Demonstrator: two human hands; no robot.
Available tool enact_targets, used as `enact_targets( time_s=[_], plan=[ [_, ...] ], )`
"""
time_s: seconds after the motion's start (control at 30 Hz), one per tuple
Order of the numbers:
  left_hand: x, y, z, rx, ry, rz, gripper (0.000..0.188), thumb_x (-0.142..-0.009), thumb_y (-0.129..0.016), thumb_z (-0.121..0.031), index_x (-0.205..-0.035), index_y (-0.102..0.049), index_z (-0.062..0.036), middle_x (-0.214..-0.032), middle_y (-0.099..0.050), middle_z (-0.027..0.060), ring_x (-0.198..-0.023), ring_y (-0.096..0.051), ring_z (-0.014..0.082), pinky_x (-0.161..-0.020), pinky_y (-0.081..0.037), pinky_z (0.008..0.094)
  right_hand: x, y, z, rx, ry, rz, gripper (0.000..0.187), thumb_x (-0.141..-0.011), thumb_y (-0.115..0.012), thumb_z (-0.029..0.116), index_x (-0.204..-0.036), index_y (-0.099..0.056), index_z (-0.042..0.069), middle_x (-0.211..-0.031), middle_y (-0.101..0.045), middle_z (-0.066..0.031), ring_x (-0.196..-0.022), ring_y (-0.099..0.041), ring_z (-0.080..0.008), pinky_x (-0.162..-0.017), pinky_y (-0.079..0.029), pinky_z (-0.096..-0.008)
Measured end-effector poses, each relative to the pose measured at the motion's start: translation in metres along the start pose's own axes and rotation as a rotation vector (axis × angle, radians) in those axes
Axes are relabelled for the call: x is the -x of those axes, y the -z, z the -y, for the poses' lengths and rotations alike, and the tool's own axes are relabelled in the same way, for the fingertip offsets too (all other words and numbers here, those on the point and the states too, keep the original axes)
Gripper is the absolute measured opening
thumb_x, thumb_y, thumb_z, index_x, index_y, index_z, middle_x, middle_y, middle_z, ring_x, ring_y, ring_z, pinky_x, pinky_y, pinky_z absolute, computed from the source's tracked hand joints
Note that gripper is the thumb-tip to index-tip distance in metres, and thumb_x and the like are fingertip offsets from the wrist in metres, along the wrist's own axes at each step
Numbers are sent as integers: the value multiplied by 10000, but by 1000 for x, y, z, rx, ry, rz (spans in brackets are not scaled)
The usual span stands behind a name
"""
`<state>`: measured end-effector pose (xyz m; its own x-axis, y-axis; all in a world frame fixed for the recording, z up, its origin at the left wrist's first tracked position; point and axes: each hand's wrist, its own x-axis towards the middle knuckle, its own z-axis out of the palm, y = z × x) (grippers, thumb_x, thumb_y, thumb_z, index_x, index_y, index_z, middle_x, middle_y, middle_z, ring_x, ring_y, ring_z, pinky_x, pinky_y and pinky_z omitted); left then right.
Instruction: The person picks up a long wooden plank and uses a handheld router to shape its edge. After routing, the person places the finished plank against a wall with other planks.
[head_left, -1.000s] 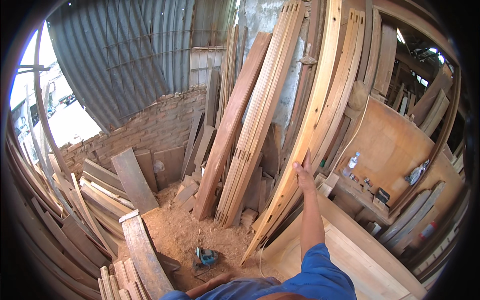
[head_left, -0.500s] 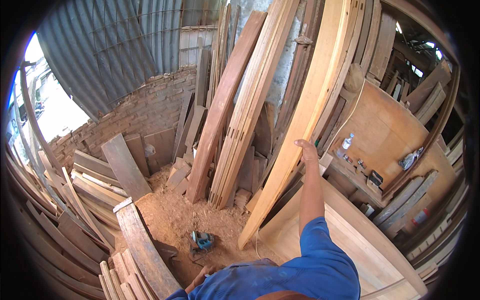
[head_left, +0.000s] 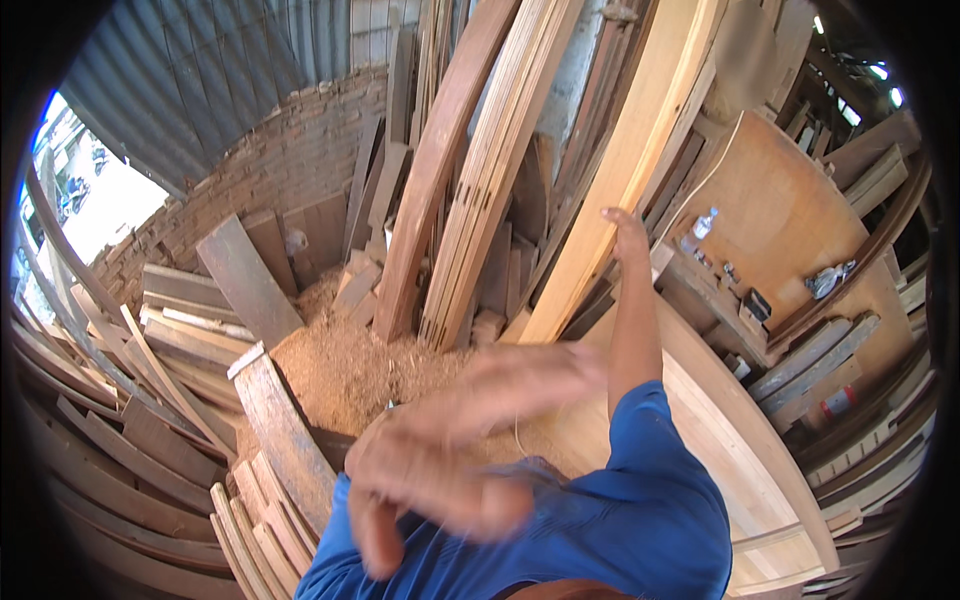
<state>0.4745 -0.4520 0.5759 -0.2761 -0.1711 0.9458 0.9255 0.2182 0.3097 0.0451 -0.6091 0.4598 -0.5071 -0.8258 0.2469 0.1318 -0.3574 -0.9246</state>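
Observation:
A long pale wooden board [head_left: 640, 130] leans upright in front of me, its lower part hidden behind my left hand. My right hand [head_left: 628, 235] grips the board's right edge at the end of my outstretched arm. Close to the camera, my left hand [head_left: 430, 465] is raised before my blue shirt. It is blurred by motion, but its fingers look spread and nothing shows in them. Left of the pale board, a bundle of slotted light boards [head_left: 490, 190] and a reddish-brown plank [head_left: 430, 180] lean side by side.
Sawdust and shavings [head_left: 335, 350] cover the floor. A worn beam [head_left: 285, 420] and stacked light strips [head_left: 262, 520] stand at the lower left. On the right are a large pale panel [head_left: 740, 440] and a shelf [head_left: 690, 275] with a clear bottle [head_left: 698, 230].
My left hand has risen from beside my body into the foreground, covering the blue power tool on the floor. The view has shifted; my right hand still grips the pale board.

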Motion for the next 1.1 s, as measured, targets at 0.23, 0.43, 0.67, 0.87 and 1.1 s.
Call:
enact_targets(
  time_s=[0.23,0.43,0.67,0.87,1.1],
  plan=[
    [-52,-65,-42,21,33,-99,475,-949,-579,-483,-1326,-622,-197,-1201,-642,297,-1211,-563,427,-1035,-454,506,6,-21,13,-43,60,110,748,-722,-764,105,-1377,-431,-36,-1112,-611,-114,-984,-626,-233,-884,-544,-368],
    [-38,-53,-10,145,-82,38,458,-977,-531,-486,-1311,-624,-187,-1231,-612,327,-1237,-540,441,-1052,-423,520,15,-3,11,-44,87,72,753,-720,-764,104,-1386,-442,-39,-1130,-617,-105,-1030,-619,-222,-928,-521,-360],
    [-38,-43,-2,137,-174,154,451,-1009,-476,-491,-1293,-627,-175,-1265,-576,361,-1268,-514,457,-1072,-387,537,29,-31,21,-82,113,127,710,-739,-749,109,-1369,-460,-43,-1115,-628,-100,-1015,-634,-225,-909,-535,-362],
    [-24,-21,16,179,-221,198,455,-1037,-429,-494,-1279,-629,-165,-1295,-546,391,-1295,-491,470,-1088,-356,552,35,-9,23,-22,132,74,691,-733,-748,116,-1347,-478,-49,-1115,-630,-112,-1013,-635,-225,-904,-538,-364],
    [5,13,22,53,117,-88,449,-1022,-469,-500,-1275,-611,-157,-1472,-400,380,-1409,-373,460,-1166,-255,576,45,-27,32,-39,166,67,691,-726,-794,137,-1323,-497,-50,-1106,-640,-112,-1016,-639,-218,-910,-521,-345]
  ],
)
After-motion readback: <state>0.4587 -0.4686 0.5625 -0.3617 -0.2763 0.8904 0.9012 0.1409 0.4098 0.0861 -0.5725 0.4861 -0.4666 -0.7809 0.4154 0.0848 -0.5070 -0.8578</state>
